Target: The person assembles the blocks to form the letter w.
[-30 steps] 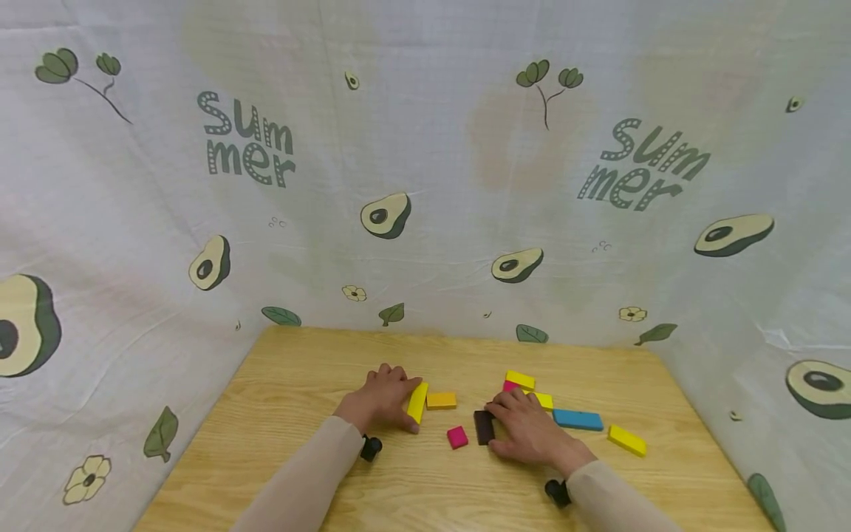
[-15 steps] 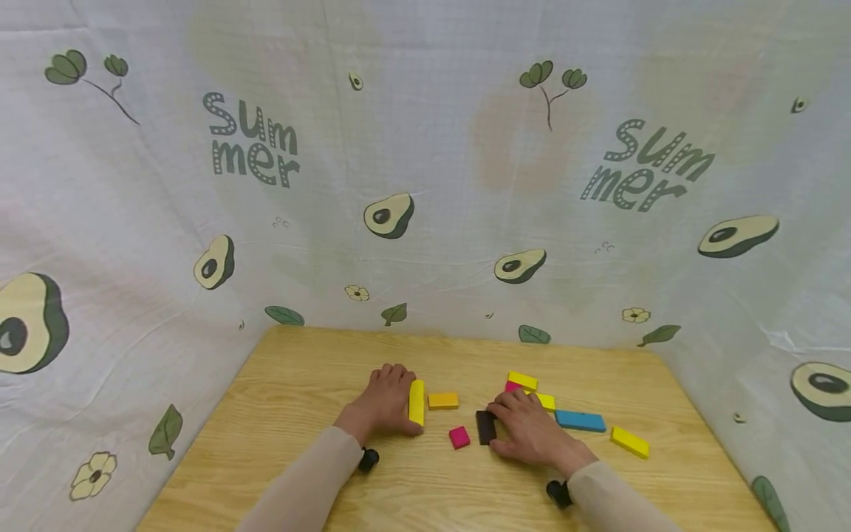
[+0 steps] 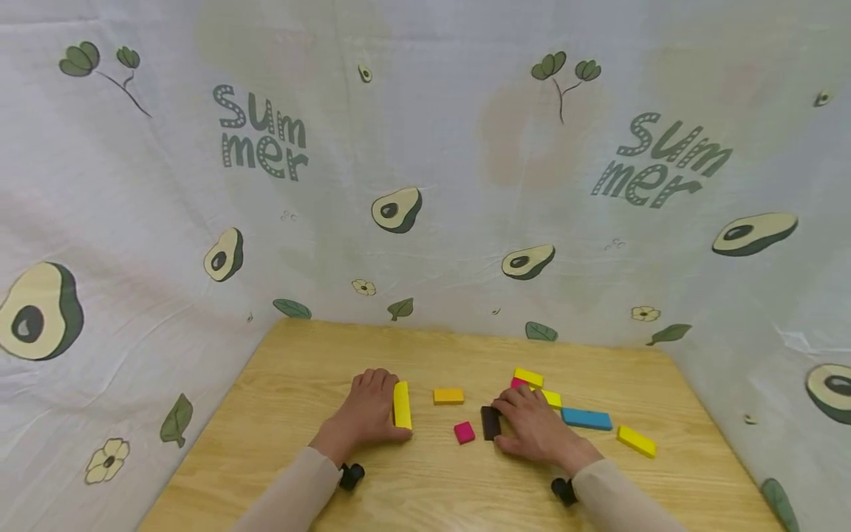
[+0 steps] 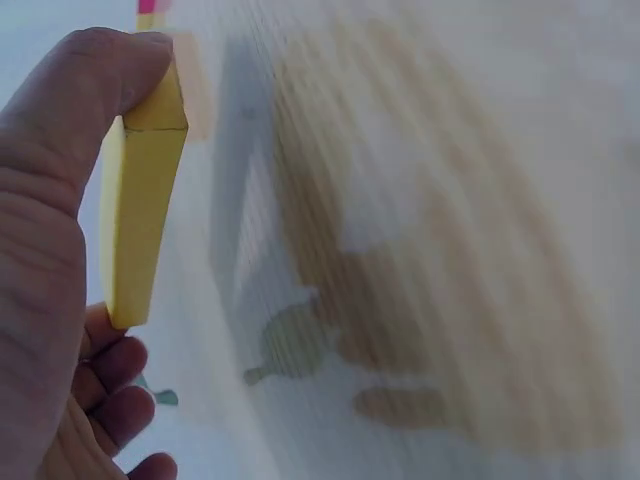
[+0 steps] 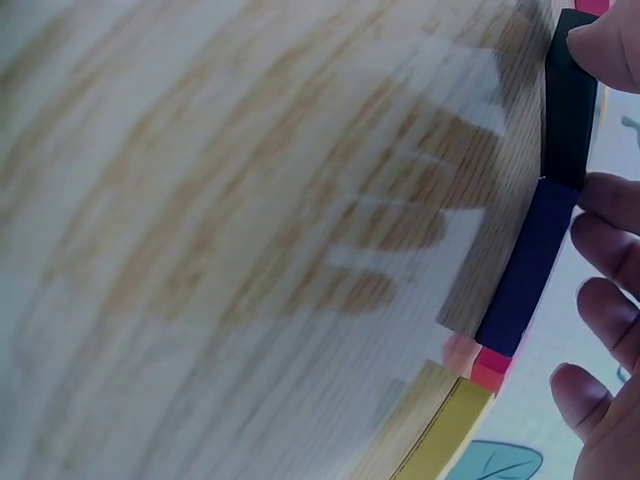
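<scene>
A long yellow block (image 3: 402, 405) is gripped by my left hand (image 3: 364, 410), thumb on its near end and fingertips at the far end in the left wrist view. My right hand (image 3: 535, 428) pinches a black block (image 3: 490, 423) lying on the table, its thumb (image 5: 605, 50) at one end and a fingertip close to the other. End to end with that block, the right wrist view shows a dark blue block (image 5: 530, 265), mostly hidden by the hand in the head view. Between the hands lie an orange block (image 3: 448, 397) and a small pink block (image 3: 465, 432).
Beyond the right hand are two yellow blocks, one at the back (image 3: 528, 377), with a partly covered pink block (image 3: 516, 383). A blue block (image 3: 586, 419) and another yellow block (image 3: 637, 441) lie to the right. A printed cloth (image 3: 452, 148) surrounds the wooden table (image 3: 319, 355).
My left hand has moved left with the yellow block, from right beside the orange block to a clear gap away. The right hand stays at the black block. The head view has shifted slightly.
</scene>
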Motion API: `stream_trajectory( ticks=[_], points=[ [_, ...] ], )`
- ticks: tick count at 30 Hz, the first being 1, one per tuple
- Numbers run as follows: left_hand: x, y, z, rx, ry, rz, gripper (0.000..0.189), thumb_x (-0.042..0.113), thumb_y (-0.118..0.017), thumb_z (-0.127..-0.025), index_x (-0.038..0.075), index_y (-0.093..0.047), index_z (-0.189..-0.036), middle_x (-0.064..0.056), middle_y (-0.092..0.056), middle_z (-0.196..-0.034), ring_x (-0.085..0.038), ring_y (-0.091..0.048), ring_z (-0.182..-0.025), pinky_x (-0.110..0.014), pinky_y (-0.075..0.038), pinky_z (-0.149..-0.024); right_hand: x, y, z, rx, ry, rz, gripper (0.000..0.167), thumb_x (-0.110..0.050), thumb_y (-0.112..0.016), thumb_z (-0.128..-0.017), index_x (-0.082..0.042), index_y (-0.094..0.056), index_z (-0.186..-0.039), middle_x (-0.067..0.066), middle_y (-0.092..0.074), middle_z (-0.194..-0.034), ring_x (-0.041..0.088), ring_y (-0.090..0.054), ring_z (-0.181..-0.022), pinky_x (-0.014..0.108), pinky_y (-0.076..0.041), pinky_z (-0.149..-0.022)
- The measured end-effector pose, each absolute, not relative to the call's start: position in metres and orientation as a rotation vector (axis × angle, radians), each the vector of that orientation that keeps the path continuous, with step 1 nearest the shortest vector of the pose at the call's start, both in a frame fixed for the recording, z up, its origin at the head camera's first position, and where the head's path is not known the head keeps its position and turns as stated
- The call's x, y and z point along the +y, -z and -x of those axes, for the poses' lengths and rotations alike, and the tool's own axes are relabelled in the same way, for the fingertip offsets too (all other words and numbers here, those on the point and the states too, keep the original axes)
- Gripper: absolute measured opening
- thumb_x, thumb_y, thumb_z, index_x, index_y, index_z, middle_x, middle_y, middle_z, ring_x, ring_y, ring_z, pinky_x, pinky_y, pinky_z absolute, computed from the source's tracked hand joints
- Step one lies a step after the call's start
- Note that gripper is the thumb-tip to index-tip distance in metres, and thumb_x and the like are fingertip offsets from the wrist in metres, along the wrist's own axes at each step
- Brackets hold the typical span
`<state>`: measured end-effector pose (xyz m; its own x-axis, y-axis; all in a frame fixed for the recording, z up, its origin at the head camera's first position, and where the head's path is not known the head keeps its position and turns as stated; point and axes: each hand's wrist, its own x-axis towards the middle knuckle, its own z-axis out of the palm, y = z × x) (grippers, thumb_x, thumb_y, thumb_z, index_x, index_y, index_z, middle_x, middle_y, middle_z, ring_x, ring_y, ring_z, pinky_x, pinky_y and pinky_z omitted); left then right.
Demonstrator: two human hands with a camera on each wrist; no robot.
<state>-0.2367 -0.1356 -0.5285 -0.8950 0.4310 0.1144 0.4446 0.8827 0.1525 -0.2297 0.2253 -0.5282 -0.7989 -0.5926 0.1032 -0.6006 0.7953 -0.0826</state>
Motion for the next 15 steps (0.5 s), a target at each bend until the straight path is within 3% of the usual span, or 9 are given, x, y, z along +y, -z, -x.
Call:
stream_trajectory(
  ticks=[15],
  points=[
    [-0.164, 0.525, 0.192, -3.046, 0.293, 0.516, 0.102, 0.078, -0.08, -0.072, 0.003, -0.057, -0.136, -0.013, -0.057, -0.122, -0.036, -0.048, -0.115, -0.06, -0.037, -0.104, 0.226, 0.529, 0.231, -2.9, -0.155, -0.988, 0.056, -0.046, -0.077, -0.092, -0.009, -0.069, -0.134, 0.007, -0.062, -0.129, 0.03, -0.051, -0.119, 0.058, -0.043, -0.105]
  ],
)
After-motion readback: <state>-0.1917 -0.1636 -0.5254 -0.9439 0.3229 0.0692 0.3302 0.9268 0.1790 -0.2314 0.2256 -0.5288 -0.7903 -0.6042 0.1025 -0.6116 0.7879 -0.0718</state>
